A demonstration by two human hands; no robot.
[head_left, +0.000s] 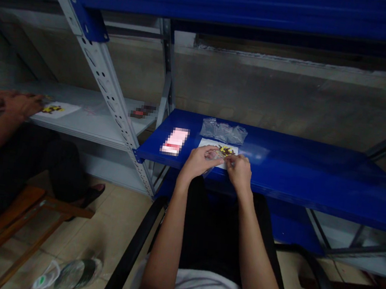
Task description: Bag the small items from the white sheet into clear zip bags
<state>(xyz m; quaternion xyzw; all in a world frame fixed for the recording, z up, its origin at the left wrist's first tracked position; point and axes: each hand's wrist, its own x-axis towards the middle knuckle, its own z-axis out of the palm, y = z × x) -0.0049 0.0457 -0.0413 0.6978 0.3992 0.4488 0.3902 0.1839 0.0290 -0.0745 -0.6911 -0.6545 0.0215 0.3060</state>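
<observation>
My left hand (198,162) is at the front edge of the blue shelf (303,171), fingers curled and closed on what looks like a small clear plastic bag (213,154). Beside it, my right hand (239,171) has its fingertips pinched together close to the left thumb; whatever they hold is too small to make out. Just beyond the fingers, a pile of small yellow and dark brown pieces (226,151) lies on a white sheet of paper (207,142). The hands partly cover the sheet. Behind it lie crumpled clear plastic bags (223,131).
A blurred-out pink and white item (175,141) lies left of the paper. A grey upright post (109,100) divides this shelf from a grey one, where another person's hands (20,104) rest by similar pieces (52,109). A large clear bottle (78,275) lies on the floor.
</observation>
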